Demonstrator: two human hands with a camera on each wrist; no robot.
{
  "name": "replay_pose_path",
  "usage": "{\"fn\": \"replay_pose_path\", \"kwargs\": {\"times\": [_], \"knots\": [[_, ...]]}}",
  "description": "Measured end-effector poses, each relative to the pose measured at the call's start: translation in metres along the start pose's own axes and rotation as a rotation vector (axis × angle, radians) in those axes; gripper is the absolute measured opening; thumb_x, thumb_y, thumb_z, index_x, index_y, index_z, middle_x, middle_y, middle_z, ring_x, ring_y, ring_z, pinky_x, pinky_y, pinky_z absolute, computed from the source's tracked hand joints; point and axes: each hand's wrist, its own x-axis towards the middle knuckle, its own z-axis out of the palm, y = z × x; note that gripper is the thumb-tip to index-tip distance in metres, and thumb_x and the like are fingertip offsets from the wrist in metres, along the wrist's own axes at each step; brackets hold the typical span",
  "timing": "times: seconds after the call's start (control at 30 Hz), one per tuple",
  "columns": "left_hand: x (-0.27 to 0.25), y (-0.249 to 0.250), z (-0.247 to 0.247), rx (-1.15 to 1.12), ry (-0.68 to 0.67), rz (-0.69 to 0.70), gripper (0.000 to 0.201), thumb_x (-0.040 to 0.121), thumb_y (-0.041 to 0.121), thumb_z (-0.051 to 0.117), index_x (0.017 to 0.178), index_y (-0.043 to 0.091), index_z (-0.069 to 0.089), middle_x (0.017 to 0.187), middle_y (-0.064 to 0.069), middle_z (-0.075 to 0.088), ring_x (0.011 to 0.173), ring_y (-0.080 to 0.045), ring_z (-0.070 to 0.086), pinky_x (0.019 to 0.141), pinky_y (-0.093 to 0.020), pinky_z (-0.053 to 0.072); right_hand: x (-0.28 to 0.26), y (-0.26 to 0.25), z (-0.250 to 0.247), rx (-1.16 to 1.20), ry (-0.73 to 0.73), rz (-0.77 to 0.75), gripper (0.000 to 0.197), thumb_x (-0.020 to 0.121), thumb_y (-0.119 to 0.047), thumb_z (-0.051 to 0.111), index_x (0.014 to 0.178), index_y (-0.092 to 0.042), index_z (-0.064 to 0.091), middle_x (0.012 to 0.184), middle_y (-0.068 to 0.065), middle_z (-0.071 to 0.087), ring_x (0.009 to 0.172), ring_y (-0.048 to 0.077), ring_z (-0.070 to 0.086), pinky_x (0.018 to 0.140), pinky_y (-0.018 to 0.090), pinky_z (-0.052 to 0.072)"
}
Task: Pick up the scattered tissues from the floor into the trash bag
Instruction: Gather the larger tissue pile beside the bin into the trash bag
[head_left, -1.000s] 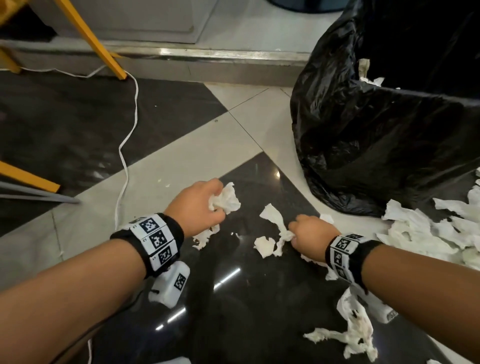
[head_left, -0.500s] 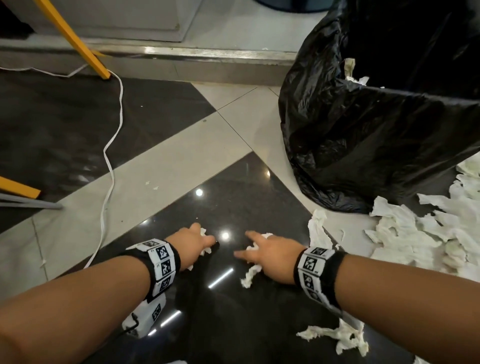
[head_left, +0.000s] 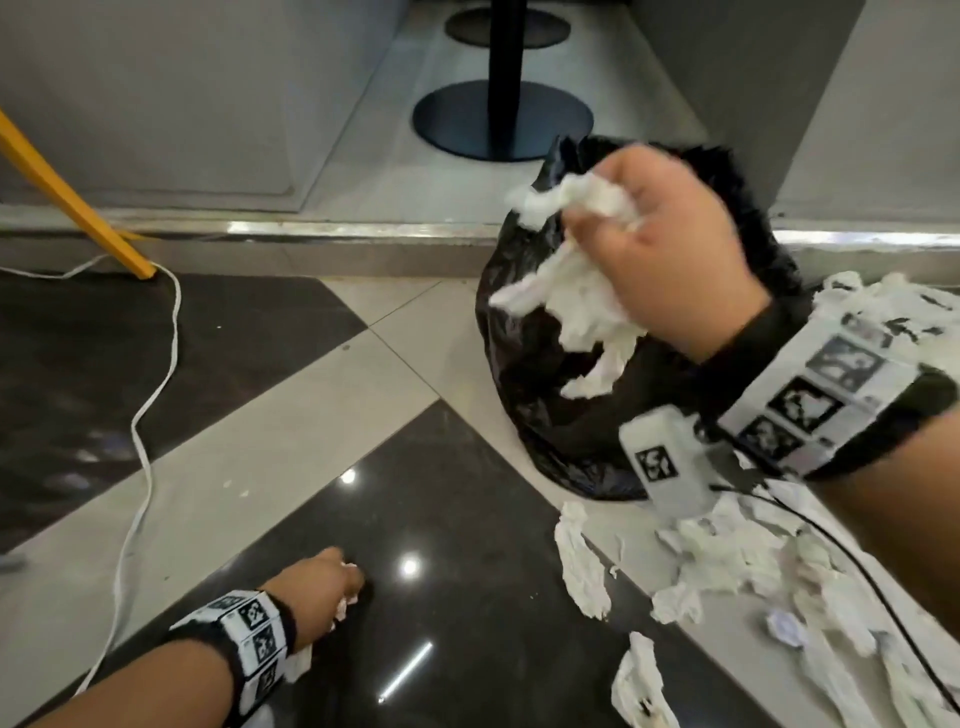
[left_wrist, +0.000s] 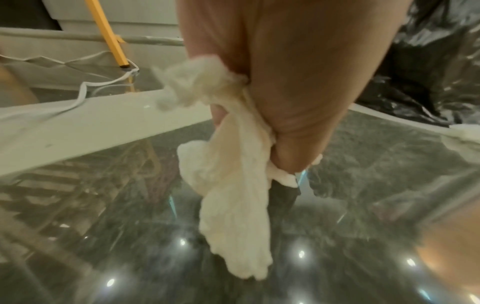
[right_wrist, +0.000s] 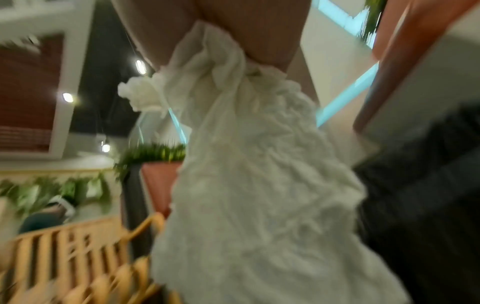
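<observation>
— So, what's at nine o'clock?
— My left hand (head_left: 317, 590), low over the dark tile, fingers clenched round a tissue scrap (left_wrist: 233, 197).
— And toward one o'clock?
— My right hand (head_left: 670, 249) is raised in front of the black trash bag (head_left: 524, 374), gripping a wad of tissues (head_left: 576, 291).
— The rest?
— Loose tissues (head_left: 737, 561) lie at four o'clock beside the bag

Trash bag (head_left: 524, 364) mouth hidden behind right hand (head_left: 670, 249); right-wrist background motion-blurred.
</observation>
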Motion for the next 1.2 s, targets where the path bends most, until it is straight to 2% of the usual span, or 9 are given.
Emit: {"fn": "replay_pose_path", "kwargs": {"times": [0.2,0.33,0.4,0.57,0.73,0.9,1.0,1.07,1.2], "knots": [[-0.010,0.000,-0.032,-0.135,0.241,-0.002,0.027,0.081,0.009,0.056,0.087,0.035,0.052,0.103,0.001,0.044,0.093,-0.019,0.059,0.074,-0.015,0.040,0.077,0.023,-0.063,-0.086,0.547,0.011,0.033,0.088,-0.036,0.047,0.114,-0.016,0.044,0.116,0.001,0.040,0.100,0.000,0.037,0.085,-0.007,0.020],[-0.019,0.004,-0.062,-0.251,0.447,0.078,0.036,0.077,0.010,0.063,0.072,0.041,0.045,0.100,0.001,0.049,0.089,-0.018,0.058,0.070,-0.015,0.036,0.077,0.085,-0.032,-0.361,-0.070,0.326,0.061,0.081,-0.044,0.063,0.130,-0.015,0.043,0.138,0.012,0.035,0.121,0.027,0.044,0.105,0.032,0.035],[-0.031,0.009,-0.092,-0.301,0.546,0.082,0.038,0.076,0.009,0.065,0.068,0.039,0.043,0.094,-0.001,0.053,0.087,-0.022,0.059,0.074,-0.026,0.041,0.064,0.102,-0.026,-0.440,-0.356,0.392,0.063,0.083,-0.043,0.063,0.136,-0.014,0.043,0.143,0.011,0.042,0.125,0.030,0.047,0.102,0.035,0.038],[-0.059,0.065,-0.204,-0.612,0.851,0.225,0.029,0.077,0.009,0.064,0.071,0.034,0.051,0.083,-0.001,0.059,0.066,-0.017,0.054,0.056,-0.027,0.042,0.030,0.102,-0.057,-0.289,-0.239,0.366,0.043,0.090,-0.032,0.057,0.131,-0.021,0.051,0.134,0.006,0.053,0.119,0.024,0.052,0.094,0.029,0.039],[-0.054,0.186,-0.309,-0.736,1.040,0.540,0.022,0.079,0.012,0.059,0.079,0.030,0.047,0.076,0.011,0.048,0.070,-0.012,0.047,0.063,-0.028,0.042,-0.016,0.099,-0.094,-0.327,-0.262,0.316,0.028,0.086,-0.031,0.063,0.114,-0.024,0.061,0.122,0.003,0.054,0.106,0.021,0.057,0.090,0.033,0.046],[-0.012,0.281,-0.337,-0.347,0.832,0.557,0.046,0.083,0.047,0.058,0.124,0.029,0.046,0.126,-0.006,0.056,0.092,-0.020,0.059,0.075,-0.026,0.044,-0.071,0.101,-0.130,-0.404,-0.359,0.367,0.021,0.085,-0.034,0.062,0.105,-0.028,0.063,0.118,-0.002,0.055,0.106,0.016,0.056,0.088,0.033,0.048],[-0.001,0.303,-0.324,0.000,0.663,0.564,0.063,0.086,0.054,0.054,0.143,0.039,0.031,0.156,-0.007,0.026,0.138,-0.026,0.037,0.105,-0.034,0.035,-0.110,0.107,-0.158,-0.476,-0.428,0.427,0.020,0.087,-0.033,0.061,0.106,-0.027,0.064,0.123,-0.006,0.050,0.105,0.012,0.052,0.092,0.031,0.046],[0.000,0.305,-0.313,0.159,0.658,0.561,0.065,0.087,0.050,0.055,0.145,0.040,0.027,0.159,-0.008,0.015,0.141,-0.028,0.031,0.109,-0.038,0.033,-0.140,0.115,-0.173,-0.470,-0.454,0.497,0.015,0.086,-0.034,0.060,0.101,-0.032,0.063,0.119,-0.008,0.052,0.098,0.008,0.053,0.088,0.032,0.049],[-0.005,0.298,-0.276,0.288,0.815,0.753,0.050,0.086,0.034,0.057,0.135,0.026,0.045,0.138,-0.012,0.049,0.125,-0.034,0.047,0.106,-0.046,0.039,-0.213,0.134,-0.172,-0.471,-0.719,0.539,0.015,0.088,-0.036,0.056,0.103,-0.038,0.059,0.116,-0.010,0.053,0.098,0.008,0.056,0.089,0.034,0.050]]}}
